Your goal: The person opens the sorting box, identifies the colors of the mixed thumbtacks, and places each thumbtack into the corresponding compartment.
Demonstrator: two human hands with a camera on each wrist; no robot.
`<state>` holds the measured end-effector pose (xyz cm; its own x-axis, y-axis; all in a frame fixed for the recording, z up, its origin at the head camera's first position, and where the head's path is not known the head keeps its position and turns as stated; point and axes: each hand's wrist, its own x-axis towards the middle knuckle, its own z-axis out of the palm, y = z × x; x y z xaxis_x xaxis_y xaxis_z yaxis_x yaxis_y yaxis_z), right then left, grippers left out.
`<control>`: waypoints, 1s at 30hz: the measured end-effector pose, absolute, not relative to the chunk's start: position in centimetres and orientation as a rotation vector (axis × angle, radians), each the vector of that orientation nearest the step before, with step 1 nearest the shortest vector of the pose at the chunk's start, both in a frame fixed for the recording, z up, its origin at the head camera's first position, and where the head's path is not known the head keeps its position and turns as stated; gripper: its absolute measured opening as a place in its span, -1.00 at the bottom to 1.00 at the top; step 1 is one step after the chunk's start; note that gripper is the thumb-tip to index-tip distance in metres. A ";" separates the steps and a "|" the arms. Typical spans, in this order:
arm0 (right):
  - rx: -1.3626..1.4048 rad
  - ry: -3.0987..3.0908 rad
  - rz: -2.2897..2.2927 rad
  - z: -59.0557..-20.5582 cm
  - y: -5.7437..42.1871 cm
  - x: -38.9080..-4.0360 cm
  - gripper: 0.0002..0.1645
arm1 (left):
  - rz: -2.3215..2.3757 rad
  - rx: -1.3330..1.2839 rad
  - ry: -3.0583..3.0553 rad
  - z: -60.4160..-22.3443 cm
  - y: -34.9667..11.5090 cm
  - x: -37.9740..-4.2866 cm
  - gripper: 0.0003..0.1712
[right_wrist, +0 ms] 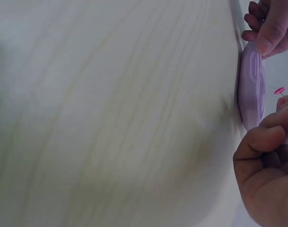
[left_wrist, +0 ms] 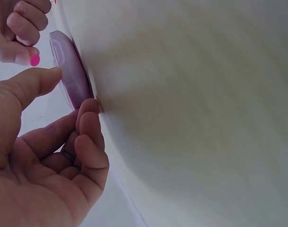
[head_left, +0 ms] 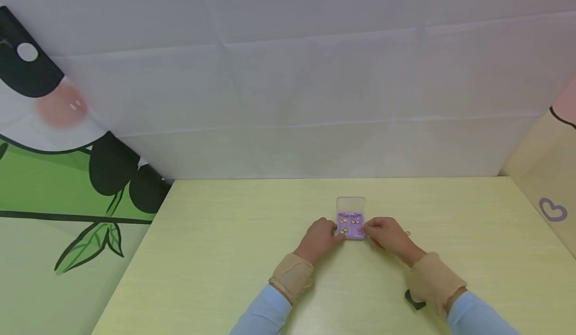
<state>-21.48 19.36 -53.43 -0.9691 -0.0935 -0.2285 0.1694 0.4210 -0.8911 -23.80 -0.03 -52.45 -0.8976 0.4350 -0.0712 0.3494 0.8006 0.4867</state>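
A small purple case (head_left: 351, 235) lies on the table with its clear lid (head_left: 351, 204) raised at the back. Several small yellow round pieces (head_left: 343, 220) sit inside it. My left hand (head_left: 319, 240) grips the case's left side, thumb at the upper rim and fingers low against its end; the left wrist view shows this purple case (left_wrist: 72, 71) between them. At the right side, my right hand (head_left: 389, 236) pinches a pin with a flat pink head (right_wrist: 279, 90) between thumb and fingertip. A thin metal shaft runs from that head into the fingers. The pin is just above the case's edge.
A tiny reddish item (head_left: 407, 233) lies on the pale wooden table (head_left: 234, 255) beside my right hand. Something small and black (head_left: 414, 300) shows by the right wrist. A white cloth backdrop (head_left: 315, 90) stands along the table's far edge.
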 end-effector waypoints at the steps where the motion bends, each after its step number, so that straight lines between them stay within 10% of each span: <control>1: 0.054 2.434 -1.582 -53.5 19.2 -21.6 -0.66 | 0.707 0.620 2.812 -52.4 0.0 -23.8 -0.67; 30: -0.112 2.816 -1.183 -53.7 17.5 -23.2 -0.87 | 0.728 0.607 2.841 -52.0 0.8 -24.5 -0.61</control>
<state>-23.24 17.52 -53.70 -0.9937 -0.1001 -0.0498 -0.0345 0.6981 -0.7152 -24.49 0.79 -52.03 -0.9076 0.4180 -0.0403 0.3471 0.8007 0.4882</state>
